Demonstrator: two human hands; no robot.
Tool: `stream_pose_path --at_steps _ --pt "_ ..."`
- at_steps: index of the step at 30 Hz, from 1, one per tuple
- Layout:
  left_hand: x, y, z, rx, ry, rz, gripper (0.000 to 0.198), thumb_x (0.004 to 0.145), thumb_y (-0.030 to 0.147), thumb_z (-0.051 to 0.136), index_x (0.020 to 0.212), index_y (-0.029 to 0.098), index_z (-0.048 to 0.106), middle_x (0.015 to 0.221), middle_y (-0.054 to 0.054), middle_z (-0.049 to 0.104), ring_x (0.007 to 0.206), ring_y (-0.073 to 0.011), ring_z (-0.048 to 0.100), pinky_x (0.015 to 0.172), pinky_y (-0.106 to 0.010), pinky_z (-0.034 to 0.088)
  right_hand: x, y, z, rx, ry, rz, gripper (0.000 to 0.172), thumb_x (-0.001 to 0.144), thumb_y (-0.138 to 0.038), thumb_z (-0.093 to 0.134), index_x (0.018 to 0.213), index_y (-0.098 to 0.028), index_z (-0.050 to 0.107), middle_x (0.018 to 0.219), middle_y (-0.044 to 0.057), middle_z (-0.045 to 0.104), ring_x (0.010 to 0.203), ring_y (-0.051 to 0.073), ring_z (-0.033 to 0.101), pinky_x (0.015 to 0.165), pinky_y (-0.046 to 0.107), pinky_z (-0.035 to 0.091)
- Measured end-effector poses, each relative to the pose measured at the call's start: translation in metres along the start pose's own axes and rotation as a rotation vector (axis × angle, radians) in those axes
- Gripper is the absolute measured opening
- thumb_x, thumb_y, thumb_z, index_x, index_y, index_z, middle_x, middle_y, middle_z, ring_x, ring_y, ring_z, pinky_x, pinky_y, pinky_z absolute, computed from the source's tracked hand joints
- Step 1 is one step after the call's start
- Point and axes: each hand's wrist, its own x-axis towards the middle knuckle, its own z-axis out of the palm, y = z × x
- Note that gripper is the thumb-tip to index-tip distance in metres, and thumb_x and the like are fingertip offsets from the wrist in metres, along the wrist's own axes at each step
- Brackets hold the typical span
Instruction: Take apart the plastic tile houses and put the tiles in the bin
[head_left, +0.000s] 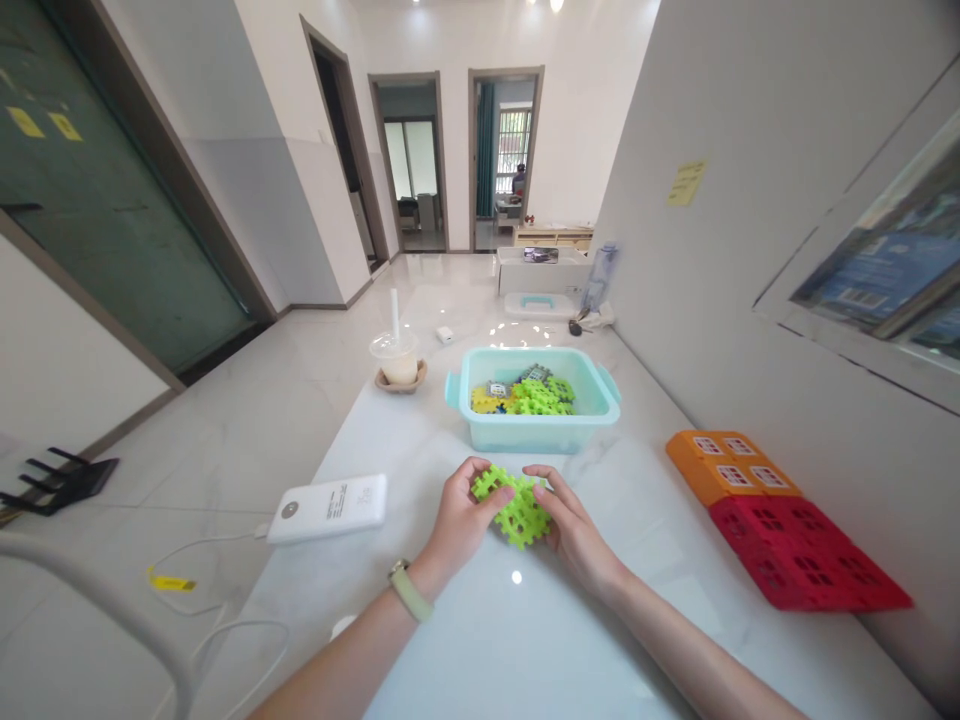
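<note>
My left hand (pixel 469 515) and my right hand (pixel 574 530) grip a joined cluster of lime-green interlocking plastic pieces (pixel 521 520) from both sides, just above the white marble table (pixel 480 640). The cluster's lower edge rests near the tabletop, and my fingers hide part of it. Directly ahead of my hands stands a pale turquoise plastic bin (pixel 540 430), not touching them. Inside it lies a heap of green, yellow and grey toy pieces (pixel 532 397). A light green band circles my left wrist.
A white power bank (pixel 328 508) with a cable lies left of my hands. Orange (pixel 731 465) and red (pixel 802 555) toy panels lie right, against a wall. Farther back are a plastic cup with a straw (pixel 396 358) and a white box (pixel 540 270). A person (pixel 518 180) sits in a distant room.
</note>
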Motion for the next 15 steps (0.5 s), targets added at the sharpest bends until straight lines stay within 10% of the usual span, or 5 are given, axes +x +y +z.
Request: stream_pose_path --at_steps 5,10,15 --pt "0.0 -0.001 -0.001 -0.161 -0.029 -0.082 0.033 0.074 0.037 0.083 0.087 0.014 0.061 0.076 0.001 0.06 0.071 -0.0139 0.056 0.065 -0.023 0.045 -0.004 -0.005 0.003 -0.212 -0.085 -0.122 0.064 0.076 -0.042 0.08 0.127 -0.026 0.044 0.095 0.001 0.066 0.087 0.02 0.063 0.081 0.034 0.05" --pt "0.0 0.001 0.001 -0.376 -0.049 -0.168 0.037 0.077 0.043 0.08 0.09 0.016 0.059 0.08 -0.001 0.06 0.068 -0.0142 0.057 0.058 -0.024 0.045 -0.001 -0.011 -0.004 0.134 -0.221 0.056 0.045 0.085 -0.04 0.073 0.119 -0.028 0.046 0.107 0.002 0.068 0.09 0.019 0.07 0.089 0.036 0.052" --pt "0.005 0.005 -0.007 -0.404 -0.017 -0.093 0.034 0.079 0.037 0.08 0.093 0.02 0.053 0.089 0.001 0.06 0.082 -0.0131 0.058 0.076 -0.025 0.047 0.004 -0.01 -0.009 0.255 -0.092 0.106 0.039 0.084 -0.033 0.075 0.114 -0.028 0.049 0.093 -0.001 0.069 0.087 0.018 0.072 0.084 0.033 0.056"
